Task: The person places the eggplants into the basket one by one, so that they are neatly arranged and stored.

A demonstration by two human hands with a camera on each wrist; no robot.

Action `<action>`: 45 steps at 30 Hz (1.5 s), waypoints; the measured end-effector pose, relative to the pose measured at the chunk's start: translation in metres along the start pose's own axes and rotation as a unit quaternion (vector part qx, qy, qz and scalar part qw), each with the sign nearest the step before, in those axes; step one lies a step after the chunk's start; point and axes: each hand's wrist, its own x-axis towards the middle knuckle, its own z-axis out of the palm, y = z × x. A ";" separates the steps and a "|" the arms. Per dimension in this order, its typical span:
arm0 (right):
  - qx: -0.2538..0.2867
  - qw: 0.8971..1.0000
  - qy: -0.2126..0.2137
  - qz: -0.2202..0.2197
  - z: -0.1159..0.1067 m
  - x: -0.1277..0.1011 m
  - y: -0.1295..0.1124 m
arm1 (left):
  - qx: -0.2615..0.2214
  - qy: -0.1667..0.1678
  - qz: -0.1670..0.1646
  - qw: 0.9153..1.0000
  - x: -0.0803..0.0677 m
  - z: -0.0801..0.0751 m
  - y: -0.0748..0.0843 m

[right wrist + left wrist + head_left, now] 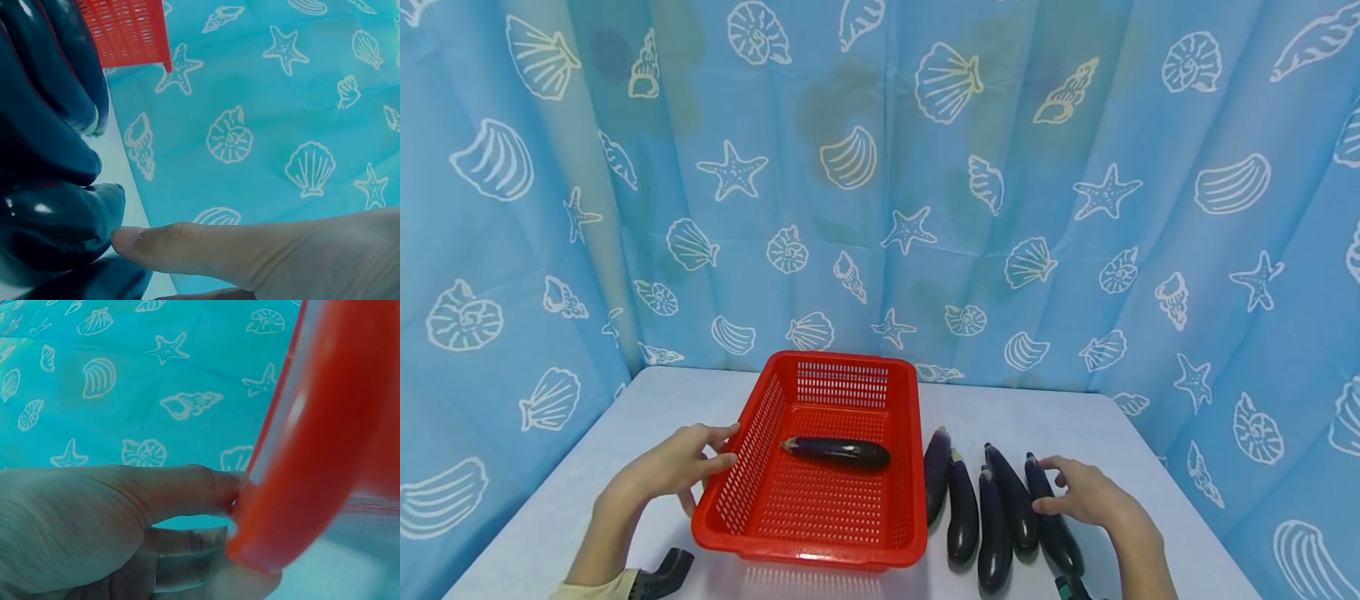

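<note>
Loading aubergines: one in the red basket (820,508) | five on the counter (1045,417) | your left hand (681,467) grips the rim | your right hand (1086,496) seemingly relaxed on the outermost aubergine (1060,537).

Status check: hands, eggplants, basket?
Left hand holds basket rim. Right hand touches rightmost eggplant, no grip yet. One eggplant in basket, five on table. Nothing blocking.
</note>
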 end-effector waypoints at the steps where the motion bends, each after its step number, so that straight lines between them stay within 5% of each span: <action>1: -0.003 1.000 -0.003 0.002 0.000 0.001 0.001 | 0.000 -0.001 0.000 1.000 0.000 0.000 0.000; 22: 0.068 0.992 -0.066 0.088 0.006 0.003 0.016 | -0.006 -0.006 0.000 1.000 0.002 -0.001 0.000; 45: 0.085 0.991 -0.066 0.079 0.012 0.005 0.020 | -0.003 -0.002 0.002 1.000 0.000 -0.001 0.000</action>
